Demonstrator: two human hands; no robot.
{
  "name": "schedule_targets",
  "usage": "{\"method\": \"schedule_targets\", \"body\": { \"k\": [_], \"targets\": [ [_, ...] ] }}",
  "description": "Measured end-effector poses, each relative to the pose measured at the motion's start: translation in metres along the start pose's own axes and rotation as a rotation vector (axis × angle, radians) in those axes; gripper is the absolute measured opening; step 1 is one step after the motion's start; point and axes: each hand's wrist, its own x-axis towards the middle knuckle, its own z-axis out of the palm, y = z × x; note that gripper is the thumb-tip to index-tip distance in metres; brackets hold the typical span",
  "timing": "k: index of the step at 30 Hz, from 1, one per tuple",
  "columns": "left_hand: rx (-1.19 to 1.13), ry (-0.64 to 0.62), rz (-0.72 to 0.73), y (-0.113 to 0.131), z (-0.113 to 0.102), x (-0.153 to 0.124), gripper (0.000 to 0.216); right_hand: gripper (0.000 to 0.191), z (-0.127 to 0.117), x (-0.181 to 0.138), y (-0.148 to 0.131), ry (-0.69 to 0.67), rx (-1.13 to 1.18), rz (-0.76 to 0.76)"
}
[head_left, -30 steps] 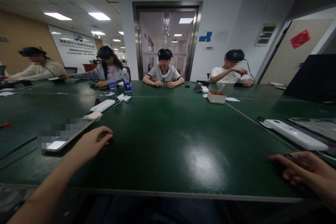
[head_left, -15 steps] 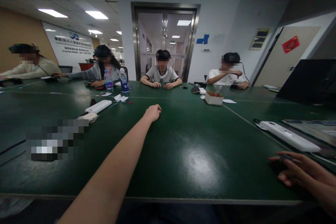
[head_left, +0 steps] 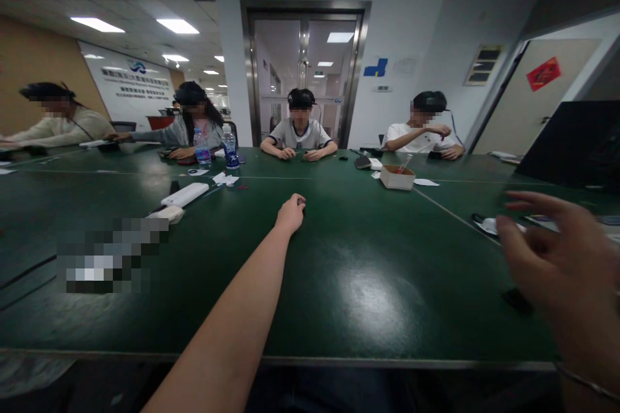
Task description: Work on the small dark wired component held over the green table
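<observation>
Small dark piece (head_left: 301,201) sits pinched between closed fingertips of the left hand (head_left: 290,213); right hand (head_left: 557,258) fingers spread wide, touching nothing, over the table (head_left: 368,239).

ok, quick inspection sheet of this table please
Surface: dark green table, glossy, glare patch near the front.
Job's things: small dark item on the table near the right hand; dark speck at the fingertips of the left hand, too small to identify.
Clutter: white strip-shaped device, cardboard box, two bottles.
Hands: left stretched out mid-table, fingers curled; right raised, open, blurred.
Cables: nothing clearly seen.
Surroundings: four seated people along the far side, glass doors behind.
</observation>
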Motion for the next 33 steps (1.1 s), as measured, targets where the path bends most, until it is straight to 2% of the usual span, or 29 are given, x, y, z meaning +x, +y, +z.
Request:
{"method": "schedule_targets", "body": {
  "k": [1, 2, 4, 5, 7, 9, 12, 15, 17, 21, 26, 30, 33],
  "targets": [
    [0.002, -0.003, -0.003, 0.000, 0.001, 0.001, 0.021, 0.036, 0.007, 0.012, -0.026, -0.116, 0.146, -0.045],
    [-0.004, -0.009, -0.002, -0.001, 0.003, 0.001, 0.021, 0.033, 0.018, 0.023, -0.050, -0.288, 0.269, -0.115],
    [-0.039, -0.026, 0.007, -0.004, 0.005, 0.004, 0.022, 0.024, 0.051, 0.039, -0.087, -0.561, 0.417, -0.248],
    [-0.071, -0.031, 0.011, -0.006, 0.006, 0.005, 0.023, 0.019, 0.073, 0.043, -0.100, -0.652, 0.472, -0.251],
    [-0.179, -0.021, 0.011, -0.011, 0.007, 0.009, 0.023, 0.015, 0.122, 0.041, -0.116, -0.874, 0.577, -0.151],
    [-0.342, 0.008, -0.013, -0.014, 0.006, 0.013, 0.023, 0.024, 0.170, 0.030, -0.122, -1.085, 0.654, 0.059],
    [-0.612, 0.051, -0.081, -0.016, 0.003, 0.017, 0.024, 0.041, 0.224, 0.010, -0.126, -1.253, 0.748, 0.389],
    [-0.788, 0.084, -0.125, -0.017, -0.001, 0.020, 0.024, 0.033, 0.250, 0.000, -0.129, -1.259, 1.010, 0.567],
    [-0.839, 0.092, -0.140, -0.018, -0.002, 0.021, 0.023, 0.026, 0.257, -0.001, -0.130, -1.241, 1.132, 0.610],
    [-0.903, 0.077, -0.137, -0.018, -0.002, 0.019, 0.022, 0.012, 0.263, -0.005, -0.129, -1.158, 1.224, 0.644],
    [-0.942, 0.006, -0.129, -0.016, 0.001, 0.016, 0.023, 0.016, 0.268, -0.016, -0.123, -1.048, 1.350, 0.689],
    [-0.941, -0.005, -0.132, -0.020, 0.003, 0.018, 0.026, 0.019, 0.271, -0.019, -0.121, -0.926, 1.411, 0.753],
    [-0.923, -0.018, -0.097, -0.024, 0.002, 0.019, 0.026, 0.018, 0.270, -0.018, -0.121, -0.890, 1.447, 0.785]
  ]
}}
